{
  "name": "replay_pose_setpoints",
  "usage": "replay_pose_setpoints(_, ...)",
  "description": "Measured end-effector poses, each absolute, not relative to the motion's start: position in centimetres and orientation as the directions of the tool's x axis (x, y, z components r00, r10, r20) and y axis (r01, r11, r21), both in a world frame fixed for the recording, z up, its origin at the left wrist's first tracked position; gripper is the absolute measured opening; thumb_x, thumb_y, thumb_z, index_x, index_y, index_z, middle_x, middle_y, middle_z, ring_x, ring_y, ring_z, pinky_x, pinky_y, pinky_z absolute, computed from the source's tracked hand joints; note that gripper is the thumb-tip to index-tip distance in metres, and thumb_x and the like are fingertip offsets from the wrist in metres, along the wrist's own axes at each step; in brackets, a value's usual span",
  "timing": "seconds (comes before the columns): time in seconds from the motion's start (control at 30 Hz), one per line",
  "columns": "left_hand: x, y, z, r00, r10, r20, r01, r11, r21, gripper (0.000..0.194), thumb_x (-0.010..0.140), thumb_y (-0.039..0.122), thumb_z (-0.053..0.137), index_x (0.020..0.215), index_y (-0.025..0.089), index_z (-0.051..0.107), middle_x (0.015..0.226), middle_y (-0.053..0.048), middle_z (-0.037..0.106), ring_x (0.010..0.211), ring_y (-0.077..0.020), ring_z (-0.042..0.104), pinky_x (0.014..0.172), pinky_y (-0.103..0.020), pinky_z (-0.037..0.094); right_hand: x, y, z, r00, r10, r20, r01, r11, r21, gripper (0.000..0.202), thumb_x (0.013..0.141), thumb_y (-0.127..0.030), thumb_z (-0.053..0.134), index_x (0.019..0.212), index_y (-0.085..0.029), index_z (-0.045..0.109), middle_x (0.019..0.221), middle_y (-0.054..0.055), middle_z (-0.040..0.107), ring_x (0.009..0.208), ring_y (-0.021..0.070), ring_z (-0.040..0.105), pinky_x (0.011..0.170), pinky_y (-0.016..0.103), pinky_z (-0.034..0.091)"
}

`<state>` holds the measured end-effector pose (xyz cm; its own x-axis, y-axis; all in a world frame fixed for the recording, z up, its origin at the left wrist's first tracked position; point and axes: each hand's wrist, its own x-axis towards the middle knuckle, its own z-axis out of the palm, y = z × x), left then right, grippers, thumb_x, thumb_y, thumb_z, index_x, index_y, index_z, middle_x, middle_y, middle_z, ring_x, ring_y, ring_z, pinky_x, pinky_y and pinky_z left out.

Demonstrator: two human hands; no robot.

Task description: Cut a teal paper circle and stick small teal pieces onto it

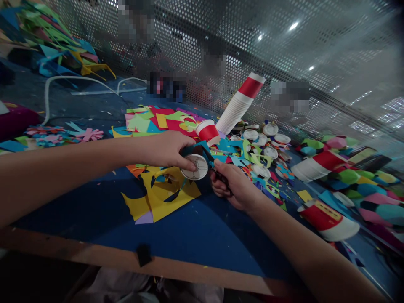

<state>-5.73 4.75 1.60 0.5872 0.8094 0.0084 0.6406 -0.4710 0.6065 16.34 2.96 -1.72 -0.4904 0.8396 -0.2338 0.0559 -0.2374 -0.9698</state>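
My left hand point(176, 152) pinches a white round disc point(199, 171) with dark lines drawn on it, the thumb lying on its face. A piece of blue paper point(204, 146) shows just behind the disc, under my fingers. My right hand point(232, 182) is closed around the dark handles of a pair of scissors point(211, 160); their blades meet the paper at the disc's right edge. How far the blades are apart cannot be made out. Below the disc lies a yellow paper sheet point(186, 198) with cut-out holes, over a bit of lilac paper point(144, 218).
Coloured paper scraps point(167, 120) lie behind my hands, near a red-and-white paper cup point(207, 131). A tall leaning cup stack point(236, 105) rises behind. Several white discs point(251, 134) and a cut cup point(328, 219) are to the right. A white cable point(78, 79) loops at left.
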Motion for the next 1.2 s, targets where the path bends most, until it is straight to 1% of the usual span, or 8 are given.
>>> replay_pose_setpoints(0.13, -5.88, 4.81, 1.36, 0.583, 0.813, 0.014, 0.632, -0.464, 0.620, 0.033, 0.076, 0.045, 0.070, 0.094, 0.018, 0.066, 0.089, 0.000, 0.071, 0.080, -0.0172, 0.062, 0.067, -0.024, 0.038, 16.51, 2.99, -1.76, -0.503, 0.828, -0.247, 0.069, -0.246, -0.967, 0.052, 0.071, -0.063, 0.074, 0.060, -0.017, 0.052, 0.040, -0.009, 0.034, 0.033, 0.0030, 0.023, 0.034, 0.016, 0.017)
replay_pose_setpoints(0.33, -5.93, 5.15, 0.90, 0.581, 0.813, -0.029, 0.566, -0.378, 0.733, 0.035, 0.072, 0.044, 0.073, 0.094, 0.018, 0.066, 0.093, -0.001, 0.073, 0.088, -0.0204, 0.065, 0.069, -0.025, 0.040, 16.75, 3.12, -1.86, -0.520, 0.821, -0.234, 0.077, -0.229, -0.971, 0.049, 0.074, -0.061, 0.072, 0.062, -0.017, 0.052, 0.041, -0.009, 0.034, 0.034, 0.0034, 0.022, 0.035, 0.018, 0.016)
replay_pose_setpoints(0.5, -5.83, 4.96, 1.08, 0.580, 0.814, -0.037, 0.524, -0.337, 0.782, 0.036, 0.073, 0.044, 0.073, 0.096, 0.018, 0.067, 0.097, -0.002, 0.074, 0.092, -0.0206, 0.065, 0.072, -0.026, 0.042, 16.76, 3.11, -1.89, -0.517, 0.826, -0.223, 0.071, -0.218, -0.973, 0.048, 0.077, -0.059, 0.070, 0.062, -0.018, 0.050, 0.042, -0.009, 0.033, 0.035, 0.0036, 0.021, 0.036, 0.018, 0.015)
replay_pose_setpoints(0.67, -5.75, 4.68, 1.33, 0.566, 0.823, -0.048, 0.542, -0.328, 0.774, 0.036, 0.073, 0.046, 0.074, 0.093, 0.017, 0.066, 0.091, -0.001, 0.074, 0.087, -0.0198, 0.065, 0.073, -0.027, 0.042, 16.69, 3.03, -1.97, -0.519, 0.830, -0.203, 0.053, -0.206, -0.977, 0.052, 0.073, -0.061, 0.073, 0.058, -0.019, 0.048, 0.040, -0.009, 0.032, 0.034, 0.0036, 0.020, 0.037, 0.020, 0.013)
replay_pose_setpoints(0.83, -5.75, 4.68, 1.24, 0.563, 0.824, -0.067, 0.523, -0.292, 0.801, 0.037, 0.073, 0.045, 0.074, 0.097, 0.018, 0.066, 0.096, -0.002, 0.074, 0.090, -0.0202, 0.066, 0.073, -0.026, 0.043, 16.65, 2.90, -2.08, -0.511, 0.841, -0.176, 0.042, -0.179, -0.983, 0.056, 0.074, -0.063, 0.072, 0.055, -0.019, 0.044, 0.041, -0.009, 0.032, 0.035, 0.0038, 0.022, 0.038, 0.020, 0.015)
replay_pose_setpoints(0.97, -5.85, 4.77, 1.09, 0.580, 0.812, -0.064, 0.494, -0.288, 0.820, 0.037, 0.073, 0.044, 0.075, 0.098, 0.019, 0.065, 0.096, -0.001, 0.074, 0.089, -0.0192, 0.066, 0.073, -0.025, 0.043, 16.67, 2.85, -2.21, -0.498, 0.851, -0.166, 0.041, -0.169, -0.985, 0.055, 0.075, -0.063, 0.072, 0.056, -0.019, 0.044, 0.042, -0.009, 0.033, 0.036, 0.0042, 0.022, 0.038, 0.020, 0.016)
replay_pose_setpoints(1.1, -5.97, 4.82, 1.25, 0.569, 0.819, -0.068, 0.542, -0.312, 0.780, 0.040, 0.072, 0.048, 0.076, 0.097, 0.018, 0.066, 0.095, -0.001, 0.073, 0.088, -0.0205, 0.066, 0.068, -0.025, 0.042, 16.65, 2.83, -2.20, -0.505, 0.845, -0.174, 0.055, -0.170, -0.984, 0.057, 0.074, -0.065, 0.072, 0.055, -0.019, 0.042, 0.041, -0.009, 0.032, 0.036, 0.0042, 0.022, 0.038, 0.020, 0.015)
replay_pose_setpoints(1.2, -6.07, 4.85, 1.50, 0.600, 0.797, -0.063, 0.520, -0.330, 0.788, 0.037, 0.072, 0.045, 0.076, 0.094, 0.018, 0.065, 0.093, 0.000, 0.073, 0.086, -0.0189, 0.066, 0.070, -0.024, 0.042, 16.57, 2.77, -2.03, -0.510, 0.840, -0.182, 0.079, -0.165, -0.983, 0.055, 0.074, -0.064, 0.071, 0.056, -0.019, 0.044, 0.041, -0.009, 0.032, 0.035, 0.0045, 0.022, 0.038, 0.020, 0.016)
